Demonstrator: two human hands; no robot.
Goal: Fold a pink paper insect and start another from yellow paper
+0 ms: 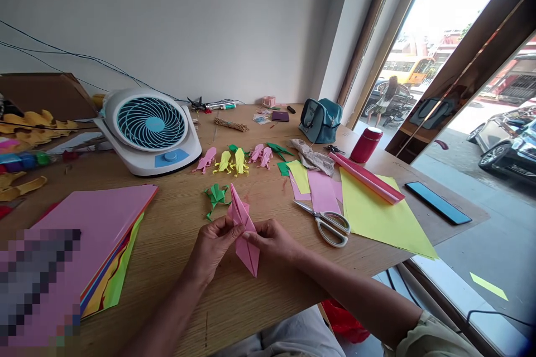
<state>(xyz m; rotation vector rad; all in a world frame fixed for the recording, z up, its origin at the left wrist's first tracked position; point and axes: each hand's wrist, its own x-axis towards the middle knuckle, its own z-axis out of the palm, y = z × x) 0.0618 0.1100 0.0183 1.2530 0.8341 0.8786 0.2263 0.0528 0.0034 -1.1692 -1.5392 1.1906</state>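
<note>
A folded pink paper piece [248, 251], long and pointed at both ends, is held between both hands above the wooden table [167, 268]. My left hand [215, 245] pinches its left side near the middle, thumb on top. From the right, my right hand [272, 239] grips the same piece, its thumb close to the other thumb. Just behind the paper's upper tip lies a green folded paper frog [216, 195]. Farther back sit yellow folded figures [240, 162] and pink ones [206, 160]. The fingers' undersides are hidden.
Scissors [330, 227] lie right of my hands, beside yellow sheets [377, 217] and a pink roll [368, 178]. A red canister [366, 145] and teal bag [320, 121] stand behind. A fan [153, 128] and stacked coloured paper [96, 223] are at left.
</note>
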